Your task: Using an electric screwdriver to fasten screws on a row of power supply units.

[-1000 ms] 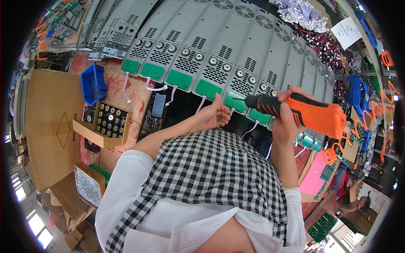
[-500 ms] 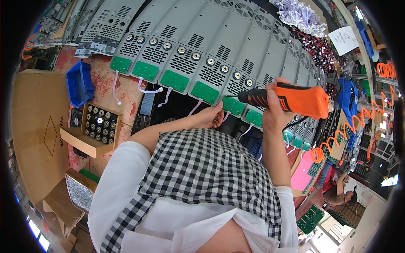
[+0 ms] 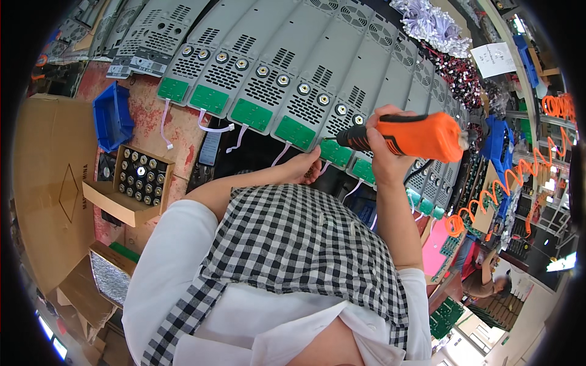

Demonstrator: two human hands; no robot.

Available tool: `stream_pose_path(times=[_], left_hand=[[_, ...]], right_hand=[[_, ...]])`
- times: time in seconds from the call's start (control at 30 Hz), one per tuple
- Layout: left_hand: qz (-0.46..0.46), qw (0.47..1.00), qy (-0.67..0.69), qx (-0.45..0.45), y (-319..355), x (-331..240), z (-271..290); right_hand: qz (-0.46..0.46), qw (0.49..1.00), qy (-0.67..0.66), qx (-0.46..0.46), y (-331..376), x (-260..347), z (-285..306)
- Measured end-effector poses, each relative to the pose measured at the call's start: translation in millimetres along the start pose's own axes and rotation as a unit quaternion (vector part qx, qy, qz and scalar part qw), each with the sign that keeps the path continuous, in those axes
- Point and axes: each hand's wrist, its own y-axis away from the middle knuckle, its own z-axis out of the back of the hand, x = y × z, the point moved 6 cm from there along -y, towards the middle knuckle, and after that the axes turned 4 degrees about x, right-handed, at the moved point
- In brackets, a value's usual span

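Note:
My right hand (image 3: 386, 148) is wrapped round an orange and black electric screwdriver (image 3: 421, 135), held nearly level. Its thin bit points left and meets the upper left corner of a green circuit board (image 3: 336, 155). That board sits at the near end of a grey perforated metal casing (image 3: 347, 126). Close to the same corner, my left hand (image 3: 304, 167) is closed, thumb and fingertip raised at the board's edge. Small dark bits show among its curled fingers, too small to name. A white cable (image 3: 326, 167) hangs from the board.
More grey casings (image 3: 262, 73) stand side by side, with green boards and white cables. To the left are a blue bin (image 3: 113, 119), an open carton of round metal connectors (image 3: 131, 215) and a large cardboard box (image 3: 58, 189). A coiled orange hose (image 3: 488, 195) hangs right; another person (image 3: 488, 283) is beyond.
My right hand and the screwdriver have shifted slightly left, the bit remaining at the board's corner. My left hand has barely moved. The whole view has shifted a little.

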Motion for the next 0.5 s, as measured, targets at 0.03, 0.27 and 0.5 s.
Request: stream_pose_path(times=[0.03, 0.27, 0.5], left_hand=[[-0.001, 1.000, -0.007, -0.005, 2, -3, -1], [-0.034, 0.997, -0.070, -0.006, 34, -20, -4], [-0.125, 0.992, -0.004, 0.034, 73, -49, -1]], right_hand=[[0.000, 1.000, -0.003, -0.005, 0, 3, 1], [0.049, 0.996, -0.055, -0.048, 10, 35, 15], [0.060, 0.995, -0.075, -0.027, 23, 44, -2]])
